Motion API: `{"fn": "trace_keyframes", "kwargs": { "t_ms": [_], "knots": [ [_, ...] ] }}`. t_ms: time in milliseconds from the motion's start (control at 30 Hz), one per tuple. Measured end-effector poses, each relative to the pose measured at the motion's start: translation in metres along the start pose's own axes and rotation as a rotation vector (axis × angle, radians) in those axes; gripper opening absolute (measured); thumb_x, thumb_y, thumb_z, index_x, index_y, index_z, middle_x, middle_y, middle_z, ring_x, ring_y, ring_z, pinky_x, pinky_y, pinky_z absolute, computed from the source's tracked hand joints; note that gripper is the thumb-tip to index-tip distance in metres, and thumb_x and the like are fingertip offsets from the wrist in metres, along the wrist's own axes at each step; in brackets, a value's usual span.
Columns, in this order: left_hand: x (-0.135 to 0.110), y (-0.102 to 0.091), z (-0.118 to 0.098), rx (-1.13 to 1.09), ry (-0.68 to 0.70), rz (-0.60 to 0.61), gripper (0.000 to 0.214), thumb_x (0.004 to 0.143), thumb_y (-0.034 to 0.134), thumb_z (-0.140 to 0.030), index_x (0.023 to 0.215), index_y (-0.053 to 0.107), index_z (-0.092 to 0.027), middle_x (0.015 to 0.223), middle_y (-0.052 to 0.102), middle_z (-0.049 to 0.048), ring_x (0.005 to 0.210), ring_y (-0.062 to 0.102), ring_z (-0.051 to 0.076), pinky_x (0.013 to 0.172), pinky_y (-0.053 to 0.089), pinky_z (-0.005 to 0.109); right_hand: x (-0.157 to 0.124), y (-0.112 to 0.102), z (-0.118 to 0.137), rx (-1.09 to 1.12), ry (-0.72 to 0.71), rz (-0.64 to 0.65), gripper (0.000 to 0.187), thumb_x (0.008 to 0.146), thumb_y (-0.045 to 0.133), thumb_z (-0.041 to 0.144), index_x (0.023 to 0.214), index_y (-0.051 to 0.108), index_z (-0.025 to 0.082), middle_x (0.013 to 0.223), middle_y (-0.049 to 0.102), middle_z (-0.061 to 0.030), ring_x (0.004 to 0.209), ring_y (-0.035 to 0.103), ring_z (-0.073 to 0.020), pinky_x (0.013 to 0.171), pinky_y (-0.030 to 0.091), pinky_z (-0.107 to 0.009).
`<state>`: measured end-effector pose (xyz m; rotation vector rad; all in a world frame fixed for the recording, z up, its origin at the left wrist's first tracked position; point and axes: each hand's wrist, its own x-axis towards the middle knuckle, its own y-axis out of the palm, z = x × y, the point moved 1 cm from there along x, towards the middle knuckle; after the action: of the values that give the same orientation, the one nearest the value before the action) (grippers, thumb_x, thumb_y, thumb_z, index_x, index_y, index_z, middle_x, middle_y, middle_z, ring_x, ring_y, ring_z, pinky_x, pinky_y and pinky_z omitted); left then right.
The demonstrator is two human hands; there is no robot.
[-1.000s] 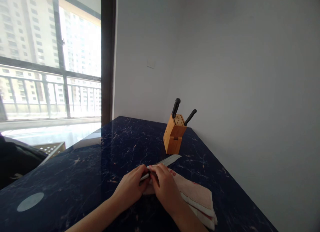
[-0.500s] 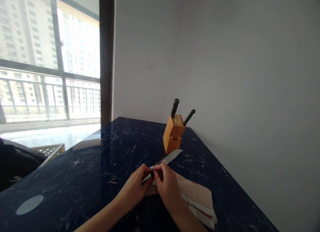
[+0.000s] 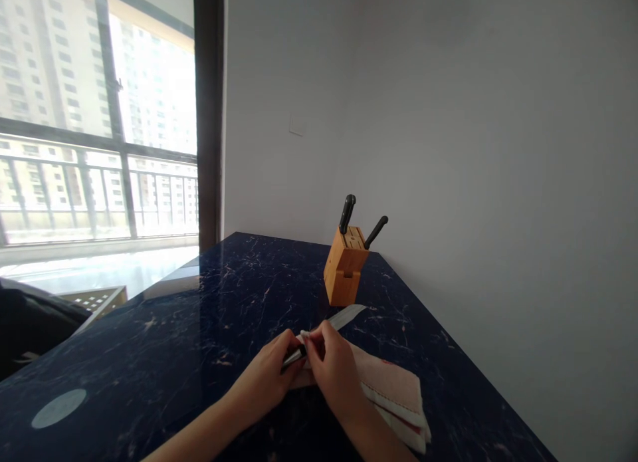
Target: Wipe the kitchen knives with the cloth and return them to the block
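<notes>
My left hand [image 3: 264, 375] is closed around the handle of a kitchen knife [image 3: 347, 316], whose blade points away from me and to the right. Right beside it, my right hand [image 3: 333, 365] pinches a fold of a pink and white towel [image 3: 393, 382] against the knife where handle and blade meet. Fingers and cloth cover that part of the knife. The rest of the towel lies folded on the table under and to the right of my right hand.
Beyond the blade a wooden knife block [image 3: 343, 279] stands on the dark marbled table [image 3: 249, 282], with two black-handled knives in it. A pale oval patch [image 3: 58, 409] marks the table at front left. A grey wall [image 3: 498, 183] runs along the right side.
The knife's blade has dipped slightly, and its tip sits a little lower and further from the block. Both hands keep their hold on knife and towel.
</notes>
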<state>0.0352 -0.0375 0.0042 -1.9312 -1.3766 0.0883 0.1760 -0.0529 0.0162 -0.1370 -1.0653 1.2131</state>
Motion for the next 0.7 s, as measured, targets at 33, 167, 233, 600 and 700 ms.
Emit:
{"fn": "trace_keyframes", "kwargs": {
  "t_ms": [33,167,233,600,700],
  "knots": [
    [0.000,0.001,-0.001,0.008,0.001,0.010,0.003,0.077,0.044,-0.020,0.079,0.047,-0.020,0.080,0.059,0.0009,0.075,0.054,0.015,0.068,0.039,0.024,0.001,-0.002,-0.002,0.001,0.014,-0.017,0.008,0.080,0.046,0.021,0.074,0.050,0.020,0.071,0.059,-0.0008,0.068,0.057,-0.0142,0.061,0.041,-0.023],
    [-0.001,0.000,-0.001,0.016,-0.026,-0.006,0.004,0.077,0.045,-0.021,0.081,0.047,-0.021,0.080,0.059,0.0002,0.075,0.054,0.015,0.067,0.039,0.024,0.007,-0.008,-0.013,0.031,0.080,-0.077,0.011,0.083,0.043,0.024,0.075,0.049,0.020,0.069,0.057,-0.0005,0.064,0.056,-0.0138,0.061,0.041,-0.023],
    [-0.001,-0.001,0.000,0.003,-0.036,-0.020,0.004,0.077,0.046,-0.021,0.080,0.047,-0.021,0.080,0.059,-0.0001,0.074,0.054,0.015,0.067,0.039,0.024,0.009,-0.008,-0.017,0.049,0.110,-0.085,0.009,0.083,0.043,0.023,0.076,0.048,0.020,0.071,0.057,-0.0007,0.065,0.056,-0.0140,0.062,0.041,-0.024],
    [-0.002,-0.002,-0.001,-0.004,-0.027,-0.053,0.003,0.078,0.045,-0.023,0.079,0.047,-0.020,0.077,0.059,0.0001,0.072,0.053,0.015,0.066,0.039,0.023,0.001,-0.004,0.003,0.034,-0.025,0.041,0.008,0.081,0.046,0.017,0.081,0.053,0.020,0.082,0.059,-0.0017,0.080,0.056,-0.0153,0.072,0.041,-0.026],
    [-0.002,-0.002,-0.002,-0.014,-0.031,-0.061,0.003,0.078,0.045,-0.021,0.079,0.047,-0.020,0.078,0.059,0.0000,0.073,0.053,0.014,0.066,0.039,0.023,0.002,-0.005,0.001,0.041,-0.019,0.030,0.007,0.080,0.046,0.016,0.079,0.053,0.020,0.081,0.059,-0.0015,0.079,0.056,-0.0149,0.070,0.041,-0.025]
  ]
}}
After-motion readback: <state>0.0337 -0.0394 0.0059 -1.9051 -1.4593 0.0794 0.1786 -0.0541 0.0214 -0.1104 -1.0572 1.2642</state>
